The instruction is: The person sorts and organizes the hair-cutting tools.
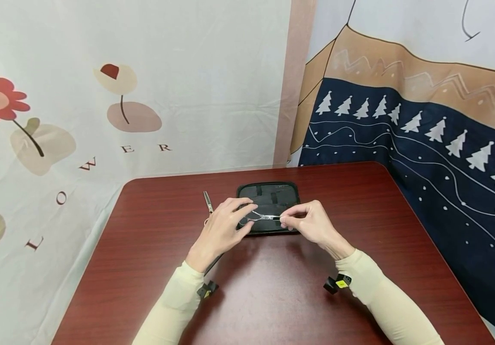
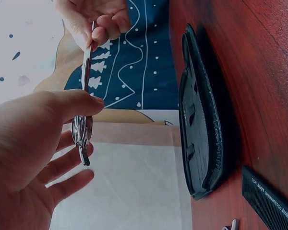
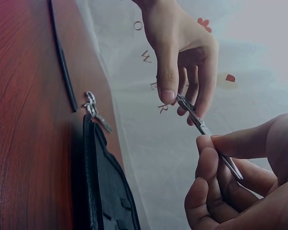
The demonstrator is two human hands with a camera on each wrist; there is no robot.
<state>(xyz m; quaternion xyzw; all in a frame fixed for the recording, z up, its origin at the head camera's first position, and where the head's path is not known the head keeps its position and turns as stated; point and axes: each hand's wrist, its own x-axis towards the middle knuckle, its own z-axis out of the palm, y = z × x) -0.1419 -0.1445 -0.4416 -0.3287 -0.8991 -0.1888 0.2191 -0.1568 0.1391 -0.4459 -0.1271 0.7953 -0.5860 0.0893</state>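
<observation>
Silver scissors are held in the air above a black zip case. My right hand pinches them by the blades between thumb and fingertips. Around the handle end, my left hand has its fingers spread, the thumb in front of the scissors in the left wrist view and the other fingers behind. Whether that thumb touches the metal is hard to tell. The case lies unfolded on the table below both hands, with its elastic loops showing.
Another pair of scissors lies left of the case, partly hidden by the left hand. A black comb rests on the reddish-brown table. Printed cloths hang behind and to the right.
</observation>
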